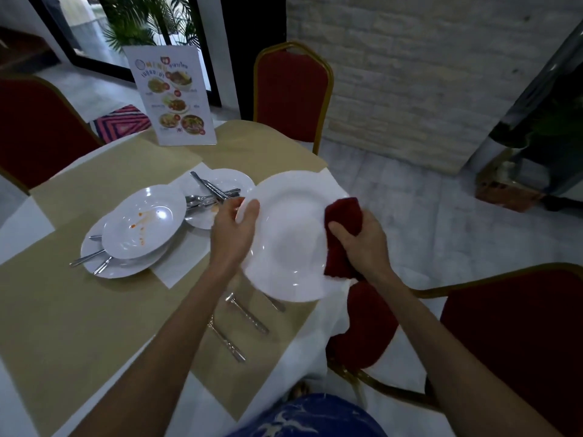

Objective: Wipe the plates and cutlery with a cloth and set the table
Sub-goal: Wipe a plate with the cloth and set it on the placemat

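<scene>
My left hand [233, 230] grips the left rim of a large white plate [290, 238], held tilted above the table's right edge. My right hand [362, 241] presses a dark red cloth [342, 222] against the plate's right rim. Two pieces of cutlery [239, 326] lie on the beige runner below the plate, and a third is partly hidden under it. To the left, a sauce-stained plate [143, 222] sits on another plate with cutlery wedged between them. Behind it, a third plate [220, 181] carries several spoons and forks [208, 193].
A standing menu card [173, 96] is at the table's far side. Red chairs with gold frames stand at the far side [293, 89], the left [38, 130] and the near right [511, 342]. The table [79, 310] has a white cloth under the beige runner.
</scene>
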Tool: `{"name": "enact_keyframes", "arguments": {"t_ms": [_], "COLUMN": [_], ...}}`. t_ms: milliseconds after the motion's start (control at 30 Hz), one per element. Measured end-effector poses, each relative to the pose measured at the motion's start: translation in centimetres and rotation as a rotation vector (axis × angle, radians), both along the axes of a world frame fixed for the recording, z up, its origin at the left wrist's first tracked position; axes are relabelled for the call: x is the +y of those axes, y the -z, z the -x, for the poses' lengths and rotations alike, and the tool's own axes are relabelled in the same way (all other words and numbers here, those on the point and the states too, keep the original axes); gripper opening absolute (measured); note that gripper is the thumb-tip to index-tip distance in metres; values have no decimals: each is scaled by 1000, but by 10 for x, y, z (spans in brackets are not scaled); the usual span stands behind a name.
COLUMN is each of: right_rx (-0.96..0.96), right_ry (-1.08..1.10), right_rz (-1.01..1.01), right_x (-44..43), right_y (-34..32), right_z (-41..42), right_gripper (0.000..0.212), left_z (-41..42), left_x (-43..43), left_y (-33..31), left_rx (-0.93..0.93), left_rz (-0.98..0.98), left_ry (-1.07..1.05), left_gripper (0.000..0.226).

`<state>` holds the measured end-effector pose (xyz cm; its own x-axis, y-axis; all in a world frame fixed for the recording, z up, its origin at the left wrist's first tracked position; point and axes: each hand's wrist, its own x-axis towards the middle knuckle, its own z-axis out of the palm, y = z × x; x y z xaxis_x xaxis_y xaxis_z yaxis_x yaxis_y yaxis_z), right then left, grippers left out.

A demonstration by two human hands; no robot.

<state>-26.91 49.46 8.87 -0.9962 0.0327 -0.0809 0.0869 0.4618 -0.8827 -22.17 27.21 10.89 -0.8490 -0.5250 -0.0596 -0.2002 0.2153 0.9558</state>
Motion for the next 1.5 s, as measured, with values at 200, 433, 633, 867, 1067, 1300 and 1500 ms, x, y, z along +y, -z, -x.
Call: {"name": "enact_keyframes", "arguments": {"t_ms": [200,433,633,867,1067,1300,1500], "right_rx": [316,94,-454,-282,-309,-311,-318], "right_ry": [-584,113,456,107,-186,-213,-252], "right_rz": [-515,-60,359,-69,-177,-303,-417], "right_x": [-11,-15,-66,-10,8,7,-2], "right_y": [-31,25,78,72,81,92,102], "right_z": [20,-19,-71,-16,16,41,66], "right_gripper": [38,40,52,46,40,42,42], "left_z": [23,11,-7,-20,-3,17,28], "left_x": [-1,0,64,32,-17,-32,-33], "left_y": [-8,4,32,89,92,102,125], "left_rx": [-6,96,23,-288,-402,-491,-549], "left_rz": [471,235,-155,-370,-229,-279,-262], "left_ry": [600,171,-443,-227,-130,-52,-72], "left_gripper": [31,26,27,24,20,12,13]}}
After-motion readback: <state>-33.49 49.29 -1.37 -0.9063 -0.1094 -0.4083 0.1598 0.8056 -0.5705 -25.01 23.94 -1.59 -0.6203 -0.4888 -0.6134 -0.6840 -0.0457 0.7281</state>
